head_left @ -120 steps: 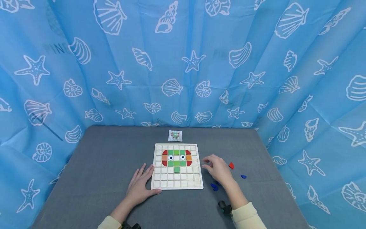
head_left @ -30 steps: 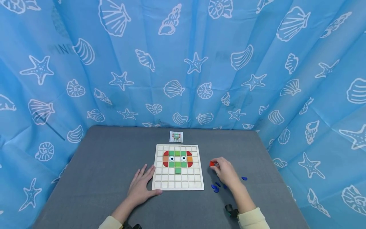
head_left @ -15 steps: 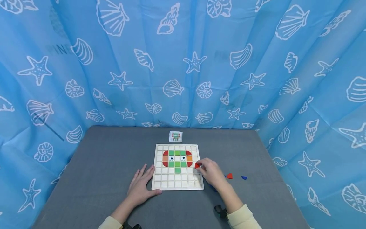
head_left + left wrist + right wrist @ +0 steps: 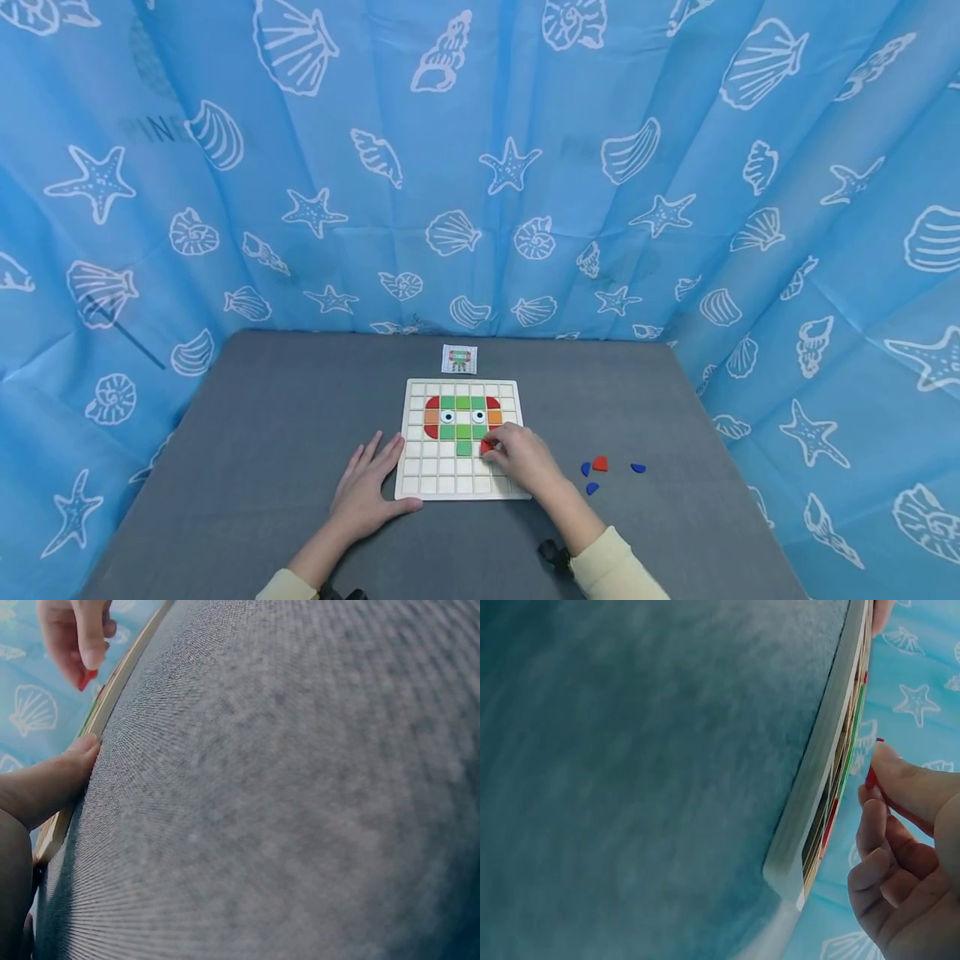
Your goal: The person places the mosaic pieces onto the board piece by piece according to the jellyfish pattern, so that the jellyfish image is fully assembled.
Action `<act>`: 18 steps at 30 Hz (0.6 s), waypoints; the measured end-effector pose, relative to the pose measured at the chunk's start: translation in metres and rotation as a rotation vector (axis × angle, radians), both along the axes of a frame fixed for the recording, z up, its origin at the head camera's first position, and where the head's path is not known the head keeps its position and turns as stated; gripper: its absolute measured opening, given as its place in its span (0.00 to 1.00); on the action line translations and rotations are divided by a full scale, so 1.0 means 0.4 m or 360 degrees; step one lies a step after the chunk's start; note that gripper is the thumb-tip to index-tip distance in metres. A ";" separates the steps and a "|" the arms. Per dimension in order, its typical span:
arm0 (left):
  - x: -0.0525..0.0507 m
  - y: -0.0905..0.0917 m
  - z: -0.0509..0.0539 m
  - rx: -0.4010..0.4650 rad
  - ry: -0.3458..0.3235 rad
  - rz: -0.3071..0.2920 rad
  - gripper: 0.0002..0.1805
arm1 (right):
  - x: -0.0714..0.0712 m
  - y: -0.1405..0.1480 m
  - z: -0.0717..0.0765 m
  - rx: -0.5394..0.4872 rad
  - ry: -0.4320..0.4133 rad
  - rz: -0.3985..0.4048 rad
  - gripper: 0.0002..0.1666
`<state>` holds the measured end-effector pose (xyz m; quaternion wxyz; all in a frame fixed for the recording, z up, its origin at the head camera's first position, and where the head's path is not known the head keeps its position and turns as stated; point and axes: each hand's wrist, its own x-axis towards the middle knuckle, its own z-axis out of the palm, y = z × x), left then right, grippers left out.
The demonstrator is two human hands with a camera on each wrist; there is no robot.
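A square wooden grid board [image 4: 427, 485] lies on the table, bearing green, red and orange tiles [image 4: 463, 432] and two round eye pieces [image 4: 447, 417]. My right hand [image 4: 528, 460] is over the board's right half, pinching a red piece [image 4: 487, 447] between thumb and fingers. In the right wrist view this red piece [image 4: 871, 778] shows edge-on, apart from the board. With fingers spread, my left hand [image 4: 365, 487] rests against the board's left edge and front-left corner. Its thumb [image 4: 56, 780] touches the board's side in the left wrist view. My right hand hides some cells.
Behind the board lies a small picture card [image 4: 459, 359] with a similar coloured figure. To the right are a loose red piece [image 4: 601, 463] and blue half-round pieces [image 4: 638, 468]. A blue shell-patterned curtain [image 4: 480, 167] hangs behind the grey table [image 4: 300, 392].
My right hand has picked up a red piece and carried it left over the board. Another red piece now shows on the table near the blue ones. My left hand stays put.
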<state>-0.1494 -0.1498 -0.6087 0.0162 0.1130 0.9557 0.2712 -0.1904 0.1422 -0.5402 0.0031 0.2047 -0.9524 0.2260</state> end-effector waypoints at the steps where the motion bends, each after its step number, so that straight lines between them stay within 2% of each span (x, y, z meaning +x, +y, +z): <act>1: -0.001 0.000 0.000 -0.0007 -0.0002 -0.0001 0.65 | -0.001 -0.003 -0.002 0.0006 -0.0004 0.0003 0.12; 8: 0.001 -0.002 0.002 0.0011 -0.0005 0.0007 0.65 | -0.013 -0.020 -0.018 0.0056 -0.0011 0.0011 0.11; 18: 0.001 0.001 0.004 0.0028 -0.0013 0.0002 0.64 | -0.020 -0.034 -0.019 0.0077 -0.0093 -0.0038 0.10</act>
